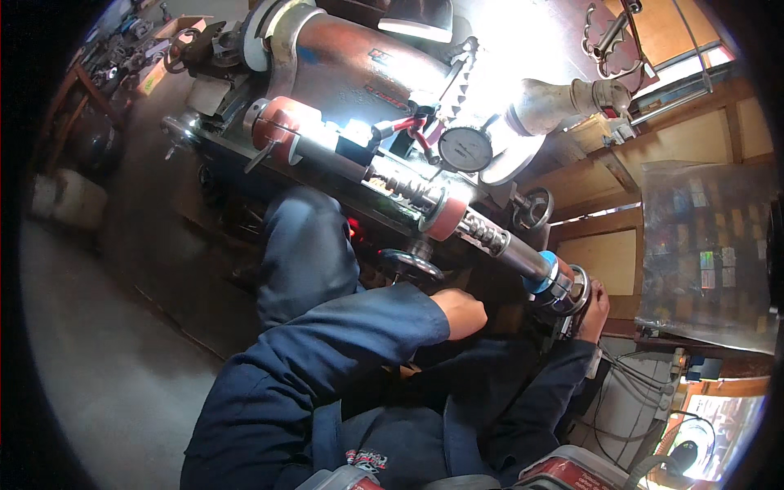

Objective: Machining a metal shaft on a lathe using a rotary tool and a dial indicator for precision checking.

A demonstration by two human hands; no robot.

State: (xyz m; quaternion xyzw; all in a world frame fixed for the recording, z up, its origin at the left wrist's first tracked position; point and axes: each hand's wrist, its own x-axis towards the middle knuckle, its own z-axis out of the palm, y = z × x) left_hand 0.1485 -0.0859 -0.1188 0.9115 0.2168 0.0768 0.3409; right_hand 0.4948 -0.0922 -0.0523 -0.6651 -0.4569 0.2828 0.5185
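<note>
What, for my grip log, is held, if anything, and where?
The right hand apparently holds the metal ring by its outer rim; for the left hand, I cannot tell.

A long grey metal shaft (521,255) lies aslant, running from upper left down to lower right, with bright, ridged stretches on either side of a thick red-brown collar (447,217). Near its lower right end sits a blue band (537,283) — and just beyond that, a shiny metal ring (585,282), standing roughly upright, caps the assembly.
</note>
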